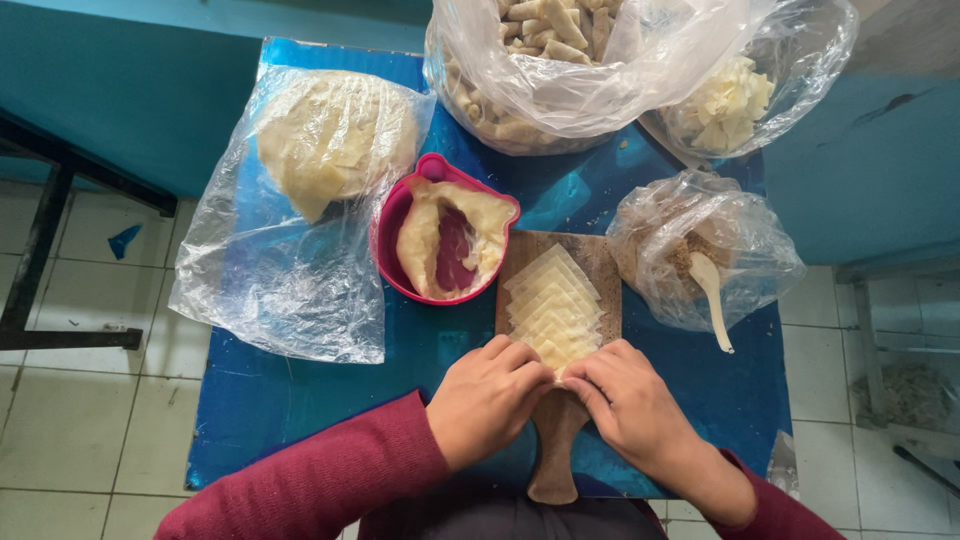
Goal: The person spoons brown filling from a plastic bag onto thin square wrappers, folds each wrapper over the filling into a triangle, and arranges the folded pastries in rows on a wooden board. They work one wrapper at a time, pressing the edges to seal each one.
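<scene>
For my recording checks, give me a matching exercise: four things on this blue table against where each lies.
Things:
1. Pale square dough wrappers
2. Cream plastic spoon
3. Pink heart-shaped plastic bowl
4. Rolled pastries

Places:
A. in the big clear bag at the far edge
B. overlapped in a row on the wooden paddle board
C. left of the board
D. in the small clear bag right of the board

Pairs: 1-B, 2-D, 3-C, 4-A
</scene>
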